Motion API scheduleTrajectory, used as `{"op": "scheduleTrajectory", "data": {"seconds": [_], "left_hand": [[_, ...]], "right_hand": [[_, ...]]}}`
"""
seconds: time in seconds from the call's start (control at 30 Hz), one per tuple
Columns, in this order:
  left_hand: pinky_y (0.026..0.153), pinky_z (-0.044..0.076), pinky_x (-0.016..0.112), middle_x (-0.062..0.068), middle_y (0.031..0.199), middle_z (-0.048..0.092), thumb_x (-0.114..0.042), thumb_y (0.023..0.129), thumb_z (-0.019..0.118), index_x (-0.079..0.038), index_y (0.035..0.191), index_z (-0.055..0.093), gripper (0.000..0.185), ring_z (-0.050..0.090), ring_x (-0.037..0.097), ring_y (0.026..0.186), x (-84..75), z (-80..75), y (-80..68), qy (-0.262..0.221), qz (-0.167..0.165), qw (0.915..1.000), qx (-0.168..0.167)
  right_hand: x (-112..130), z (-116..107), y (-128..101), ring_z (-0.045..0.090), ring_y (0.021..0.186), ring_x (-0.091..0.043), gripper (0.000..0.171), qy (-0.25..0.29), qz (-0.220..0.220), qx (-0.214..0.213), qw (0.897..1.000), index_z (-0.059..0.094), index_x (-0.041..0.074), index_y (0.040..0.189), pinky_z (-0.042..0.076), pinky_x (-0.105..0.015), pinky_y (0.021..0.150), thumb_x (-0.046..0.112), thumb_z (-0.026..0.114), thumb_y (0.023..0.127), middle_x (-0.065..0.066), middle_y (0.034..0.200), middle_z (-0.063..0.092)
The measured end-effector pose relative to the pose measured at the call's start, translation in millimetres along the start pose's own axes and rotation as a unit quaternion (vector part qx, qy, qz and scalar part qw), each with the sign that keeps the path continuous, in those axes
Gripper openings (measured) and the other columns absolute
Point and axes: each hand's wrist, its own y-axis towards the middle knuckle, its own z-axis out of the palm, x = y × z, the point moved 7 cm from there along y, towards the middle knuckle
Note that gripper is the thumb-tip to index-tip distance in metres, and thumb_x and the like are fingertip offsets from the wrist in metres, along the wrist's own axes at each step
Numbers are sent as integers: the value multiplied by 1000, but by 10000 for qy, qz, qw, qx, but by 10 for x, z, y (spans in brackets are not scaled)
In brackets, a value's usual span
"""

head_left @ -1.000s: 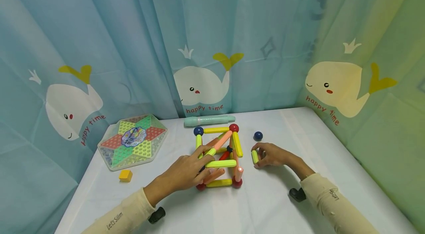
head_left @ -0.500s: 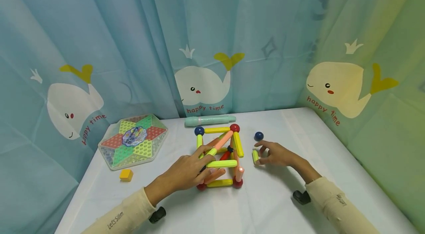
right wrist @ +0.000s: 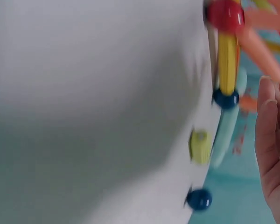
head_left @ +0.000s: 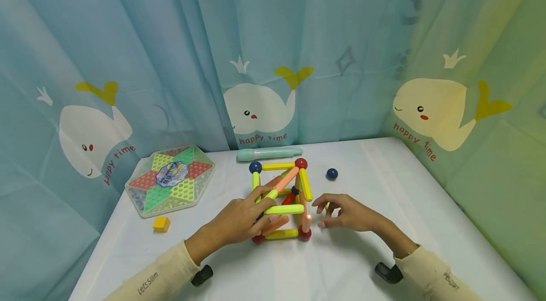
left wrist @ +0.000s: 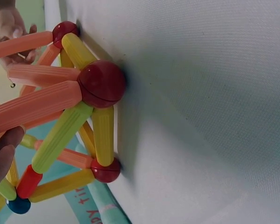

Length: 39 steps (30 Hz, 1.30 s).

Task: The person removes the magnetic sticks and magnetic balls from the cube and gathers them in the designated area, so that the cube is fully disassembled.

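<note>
A frame of magnetic rods and balls stands mid-table, with a red ball at its far right corner and a yellow rod along its near base. My left hand grips its upper near-left corner, where a dark ball is mostly hidden by the fingers. A light-green rod points right from that corner. Beside the frame's right side hovers my right hand, fingers loosely bent around nothing. Behind those fingers lies a loose yellow-green rod on the table. Farther back is a loose dark blue ball.
A hexagonal Chinese checkers board lies at the back left, with a yellow cube in front of it. A pale green, pen-like tube lies behind the frame. The whale-print curtain borders the table's back.
My right hand has let go of the loose yellow-green rod, leaving it on the table, and moved left and nearer to the frame. My left hand has kept its grip.
</note>
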Motion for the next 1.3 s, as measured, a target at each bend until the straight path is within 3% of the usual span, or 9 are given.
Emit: {"op": "scheduleTrajectory", "data": {"seconds": [0.23, 0.37, 0.43, 0.6, 0.83, 1.3], "left_hand": [[57, 45, 20, 6, 150, 46, -38, 103, 54, -22, 121, 60, 25, 47, 4, 57, -7, -11, 6, 24, 28, 10000, -87], [56, 45, 20, 6, 150, 46, -37, 103, 55, -22, 120, 60, 23, 47, 5, 58, -6, -8, 4, -7, 27, 10000, -92], [56, 45, 20, 7, 149, 47, -37, 103, 55, -22, 121, 60, 23, 47, 5, 57, -6, -7, 3, 33, 44, 9999, -97], [57, 46, 21, 9, 145, 50, -36, 102, 57, -21, 121, 60, 24, 48, 5, 57, -5, -7, -4, 162, 80, 9998, -108], [57, 47, 22, 6, 150, 46, -37, 103, 56, -22, 120, 60, 23, 48, 5, 59, -3, -4, 3, -8, 25, 10000, -79], [59, 51, 25, 9, 145, 49, -36, 104, 54, -21, 125, 61, 27, 52, 6, 58, 36, -41, -51, 103, 77, 9997, -197]], "right_hand": [[159, 296, 23, 62, 91, -10, 28, 250, -450, 74, 9986, 69, 15, 116, 56, -29, 71, 28, 74, 92, 1, 110, 70], [239, 365, 31, 61, 88, -6, 7, 82, -902, -4, 9959, 70, 21, 102, 55, -27, 67, 24, 70, 95, 4, 103, 70], [264, 375, 33, 61, 86, -4, 5, -21, -1025, -37, 9947, 69, 22, 101, 54, -26, 67, 21, 69, 96, 5, 101, 70], [287, 385, 41, 62, 89, -4, 7, -137, -983, 60, 9950, 65, 18, 104, 55, -27, 77, 19, 66, 97, 6, 102, 69], [299, 382, 41, 64, 92, -7, 7, -149, -925, 83, 9956, 65, 13, 104, 55, -26, 82, 17, 63, 99, 1, 104, 72], [318, 412, 108, 66, 94, -6, 4, -141, -913, 76, 9957, 66, 18, 102, 56, -28, 86, 18, 63, 99, 1, 106, 71]]}}
